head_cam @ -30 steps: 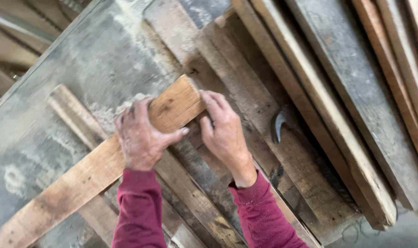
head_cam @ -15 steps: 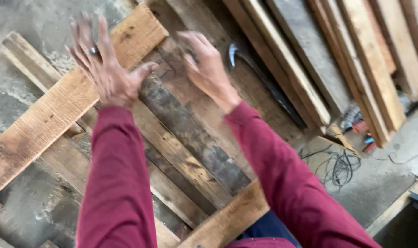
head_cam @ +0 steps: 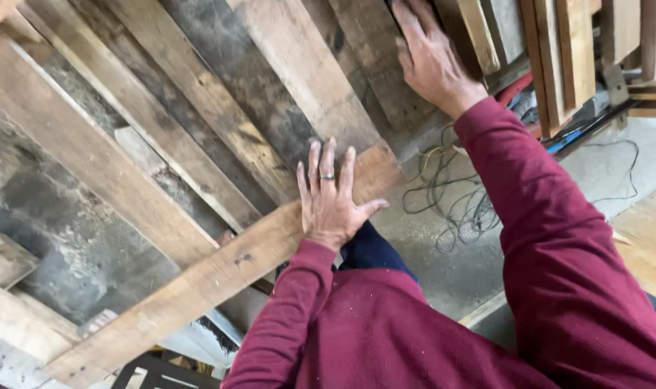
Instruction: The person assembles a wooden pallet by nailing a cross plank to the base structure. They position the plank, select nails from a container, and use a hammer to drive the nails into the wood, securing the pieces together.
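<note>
- The right hand reaches up to the top edge of the frame; its fingertips are cut off there, so what they grip cannot be told.
- The left hand lies flat on the light plank, hiding the wood beneath the palm.
- That plank's lower end runs out past the bottom left corner.
- The dark weathered boards all leave the picture at the top and left edges; their lengths do not show.
- The tangle of wire on the floor slips under the right sleeve.
- The red and blue things under the boards' edge are too hidden to name.
</note>
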